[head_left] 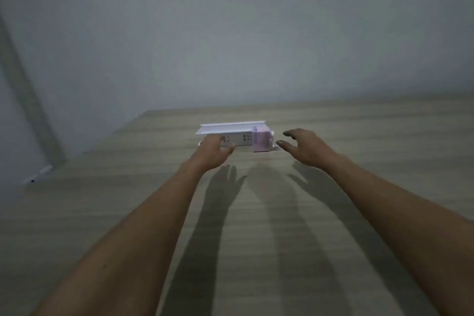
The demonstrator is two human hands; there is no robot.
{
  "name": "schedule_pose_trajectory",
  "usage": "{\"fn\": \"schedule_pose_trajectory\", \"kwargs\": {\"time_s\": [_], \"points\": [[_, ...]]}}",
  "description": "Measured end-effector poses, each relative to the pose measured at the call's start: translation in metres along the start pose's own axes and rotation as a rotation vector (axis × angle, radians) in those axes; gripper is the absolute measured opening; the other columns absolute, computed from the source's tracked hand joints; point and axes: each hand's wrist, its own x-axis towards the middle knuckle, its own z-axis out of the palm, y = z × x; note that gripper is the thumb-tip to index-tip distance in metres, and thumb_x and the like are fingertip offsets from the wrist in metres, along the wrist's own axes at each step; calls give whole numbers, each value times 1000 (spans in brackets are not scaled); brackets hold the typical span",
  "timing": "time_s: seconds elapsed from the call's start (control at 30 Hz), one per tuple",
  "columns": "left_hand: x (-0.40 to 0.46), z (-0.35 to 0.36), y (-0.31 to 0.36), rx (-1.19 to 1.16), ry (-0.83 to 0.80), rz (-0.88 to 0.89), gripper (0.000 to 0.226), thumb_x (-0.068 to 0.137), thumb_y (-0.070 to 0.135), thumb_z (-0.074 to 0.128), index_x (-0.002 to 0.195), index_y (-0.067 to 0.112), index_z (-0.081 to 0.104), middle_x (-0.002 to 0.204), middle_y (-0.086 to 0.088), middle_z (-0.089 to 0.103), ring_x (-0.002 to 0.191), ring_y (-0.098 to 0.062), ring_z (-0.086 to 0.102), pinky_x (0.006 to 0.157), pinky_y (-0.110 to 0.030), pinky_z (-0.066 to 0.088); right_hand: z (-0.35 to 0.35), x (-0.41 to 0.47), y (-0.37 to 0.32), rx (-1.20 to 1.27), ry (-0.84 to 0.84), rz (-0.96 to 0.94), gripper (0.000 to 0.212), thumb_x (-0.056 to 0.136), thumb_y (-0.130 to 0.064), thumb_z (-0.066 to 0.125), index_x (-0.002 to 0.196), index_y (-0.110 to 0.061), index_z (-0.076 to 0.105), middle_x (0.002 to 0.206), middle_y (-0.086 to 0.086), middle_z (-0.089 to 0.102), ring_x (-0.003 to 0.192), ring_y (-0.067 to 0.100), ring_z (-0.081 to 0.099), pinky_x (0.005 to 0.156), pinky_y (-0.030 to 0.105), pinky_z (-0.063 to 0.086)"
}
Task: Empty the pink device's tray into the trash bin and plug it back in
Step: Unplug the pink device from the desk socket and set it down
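Note:
A white power strip (pixel 239 140) lies on the wooden table (pixel 256 213), with a white shelf-like piece (pixel 230 128) over its top. The small pink device (pixel 261 141) sits plugged into the strip's right end. My left hand (pixel 214 152) rests against the strip's left part, covering that end, fingers around its front. My right hand (pixel 302 146) hovers just right of the pink device, fingers spread, touching nothing. The trash bin is out of view.
A grey wall (pixel 230 33) rises behind the table's far edge. At the left, a small white object with a dark dot (pixel 36 176) lies near the table's edge. Shadows of both arms fall across the tabletop's middle.

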Motion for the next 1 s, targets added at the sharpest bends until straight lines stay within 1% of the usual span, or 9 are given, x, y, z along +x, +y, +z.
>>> {"fn": "schedule_pose_trajectory", "kwargs": {"time_s": [0.1,0.23,0.4,0.47,0.57,0.6,0.67,0.77,1.0], "points": [[22,18,-10,-88,-34,8,38,98,34,60,119,3,69,115,-16,72,110,-31,66,81,-31,45,22,18,12,93,19,47,57,100,-40,57,140,0,56,143,19,60,131,32,57,106,38,42],[55,44,-22,-117,-55,-17,35,97,33,62,111,2,69,101,-9,64,93,-23,60,76,-32,39,52,45,24,200,31,120,58,98,-40,60,140,0,56,143,18,60,129,32,59,107,41,46],[101,74,-30,-243,-79,-56,45,95,30,67,126,-1,63,111,-4,63,105,-22,62,91,-35,49,76,84,38,248,59,146,63,97,-38,63,145,0,50,148,20,55,135,33,53,111,44,43],[117,86,-32,-302,-77,-73,49,92,33,71,126,0,63,117,-8,68,107,-23,65,89,-36,55,83,97,45,276,61,148,63,95,-36,65,144,1,51,146,21,57,133,34,55,108,43,45],[132,103,-30,-374,-86,-61,35,94,18,69,124,0,65,109,-10,68,98,-20,63,61,-8,52,90,113,51,345,85,136,46,92,-31,71,127,-2,67,125,19,70,115,33,66,99,44,51],[135,108,-28,-377,-83,-49,36,94,14,69,128,0,65,110,-10,68,98,-19,63,58,-5,50,93,118,53,385,88,133,38,90,-29,73,119,-4,71,114,17,75,106,32,69,94,47,54],[140,115,-25,-366,-51,-19,40,93,14,69,131,2,64,116,-9,71,101,-21,67,67,-11,55,98,122,53,486,81,145,31,87,-22,76,112,-4,74,101,13,77,93,30,72,88,52,57],[143,119,-25,-339,-1,-22,42,91,19,72,129,3,67,122,-15,73,111,-28,69,93,-41,57,103,126,52,588,84,175,37,86,-16,78,118,-1,70,105,16,75,95,32,72,88,54,59],[133,109,-28,-396,-7,-39,40,85,19,78,120,0,72,114,-17,76,107,-30,71,95,-49,56,98,121,49,636,76,170,46,78,-16,85,119,-1,72,103,30,73,82,23,63,82,58,59]]}}
